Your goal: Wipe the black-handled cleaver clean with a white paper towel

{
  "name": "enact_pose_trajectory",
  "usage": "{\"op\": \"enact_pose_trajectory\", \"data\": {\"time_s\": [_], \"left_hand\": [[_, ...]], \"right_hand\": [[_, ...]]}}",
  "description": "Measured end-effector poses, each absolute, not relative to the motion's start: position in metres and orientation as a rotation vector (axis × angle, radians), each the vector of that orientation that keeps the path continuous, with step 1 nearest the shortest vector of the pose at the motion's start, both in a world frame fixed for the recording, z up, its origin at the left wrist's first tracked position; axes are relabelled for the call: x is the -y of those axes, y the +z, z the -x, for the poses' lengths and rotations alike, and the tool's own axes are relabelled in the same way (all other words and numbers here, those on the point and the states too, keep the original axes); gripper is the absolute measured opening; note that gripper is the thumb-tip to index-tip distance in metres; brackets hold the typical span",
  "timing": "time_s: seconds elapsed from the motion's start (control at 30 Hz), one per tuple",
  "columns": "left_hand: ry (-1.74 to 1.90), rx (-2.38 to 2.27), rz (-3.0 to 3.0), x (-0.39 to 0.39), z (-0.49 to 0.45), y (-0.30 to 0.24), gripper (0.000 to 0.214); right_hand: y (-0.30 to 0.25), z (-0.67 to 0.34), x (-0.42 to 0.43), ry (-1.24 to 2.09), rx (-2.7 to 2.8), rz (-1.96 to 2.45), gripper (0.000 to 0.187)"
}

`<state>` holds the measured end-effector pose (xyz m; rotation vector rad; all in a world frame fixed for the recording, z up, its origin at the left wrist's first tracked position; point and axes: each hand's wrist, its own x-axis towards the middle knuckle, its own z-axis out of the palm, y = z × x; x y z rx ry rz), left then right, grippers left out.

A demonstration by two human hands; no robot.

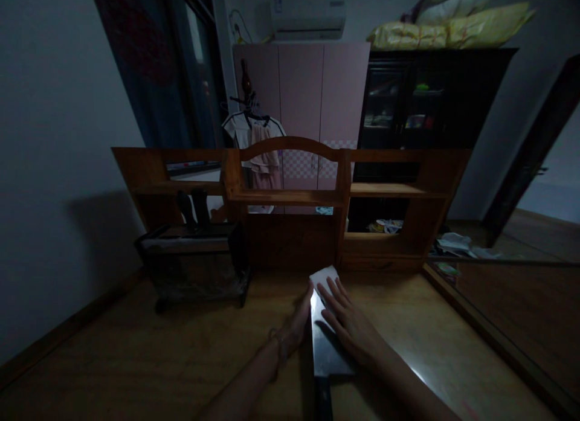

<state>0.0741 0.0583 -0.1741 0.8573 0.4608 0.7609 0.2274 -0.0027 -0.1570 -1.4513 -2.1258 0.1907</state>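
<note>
A cleaver [327, 353] lies lengthwise in front of me, its black handle [323, 397] toward me and its shiny blade pointing away. My left hand [300, 317] grips the left edge of the blade near its far end; most of its fingers are hidden behind the blade. Over the blade's far end is a folded white cloth or tissue [325, 276]. The fingers of my right hand [351, 321] hold it down against the metal, somewhat spread. Left of the hands stands a knife block [194, 264] with black-handled knives [194, 209] upright in it.
A wooden shelf unit [290, 196] runs along the back of the wooden tabletop [190, 354]. A raised edge [480, 324] borders the right side. Beyond are a pink wardrobe [301, 89], hanging clothes [260, 137] and a dark cabinet [430, 107]. The room is dim.
</note>
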Motion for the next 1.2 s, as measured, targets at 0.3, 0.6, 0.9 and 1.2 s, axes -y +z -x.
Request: {"op": "enact_pose_trajectory", "data": {"time_s": [0.3,0.6,0.9,1.2], "left_hand": [[0.88,-0.42,-0.84,-0.065,-0.074,-0.176,0.068],[0.886,-0.396,-0.743,-0.068,-0.073,-0.181,0.063],[0.869,-0.453,-0.642,-0.061,-0.072,-0.172,0.066],[0.905,-0.472,-0.658,-0.063,-0.073,-0.174,0.063]], "right_hand": [[-0.158,-0.224,0.007,0.186,2.174,1.455,0.06],[-0.143,-0.212,0.017,0.288,2.316,1.372,0.059],[-0.138,-0.204,0.021,0.392,2.372,1.318,0.061],[-0.147,-0.208,0.017,0.318,2.233,1.456,0.051]]}}
